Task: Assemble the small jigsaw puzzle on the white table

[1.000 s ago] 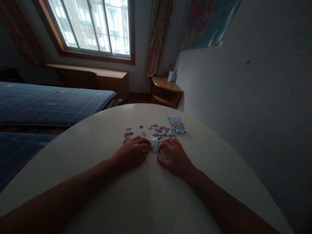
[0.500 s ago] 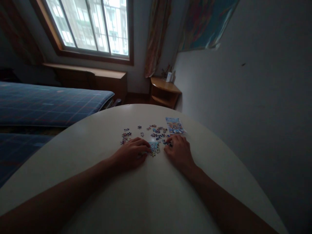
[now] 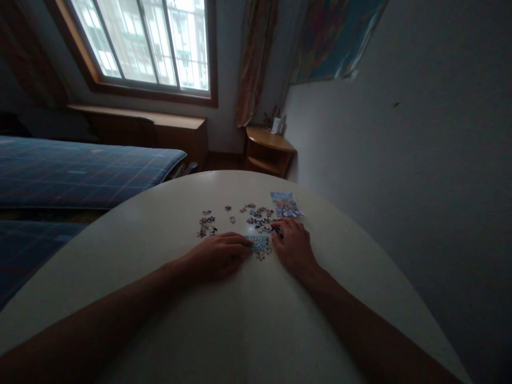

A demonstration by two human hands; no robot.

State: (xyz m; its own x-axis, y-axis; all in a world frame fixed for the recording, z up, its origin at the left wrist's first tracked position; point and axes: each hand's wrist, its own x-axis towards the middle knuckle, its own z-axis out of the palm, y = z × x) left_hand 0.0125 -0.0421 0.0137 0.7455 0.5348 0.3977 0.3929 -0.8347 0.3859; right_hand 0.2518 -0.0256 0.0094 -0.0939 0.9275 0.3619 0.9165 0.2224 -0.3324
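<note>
A joined section of jigsaw puzzle (image 3: pixel 259 244), light blue above with yellowish pieces along its lower edge, lies on the white table. My left hand (image 3: pixel 220 257) rests at its left side, fingers together, with fingertips and thumb gripping its edge. Right of the section, my right hand (image 3: pixel 294 242) is curled, its thumb and fingers closed around a dark jigsaw piece (image 3: pixel 279 232) that is mostly hidden. Loose jigsaw pieces (image 3: pixel 258 221) lie just beyond both hands, some close to my right fingertips.
Another group of loose pieces (image 3: pixel 206 226) lies farther left. A printed picture sheet (image 3: pixel 287 205) is beyond my right hand. The round white table (image 3: pixel 240 330) has a bed (image 3: pixel 88 170) to its left, a wall (image 3: pixel 400 176) to its right and a corner shelf (image 3: pixel 270 140) behind.
The joined section has shifted slightly right, and my left fingers have straightened and followed it. My right hand stays near the loose pieces, its fingers slightly moved.
</note>
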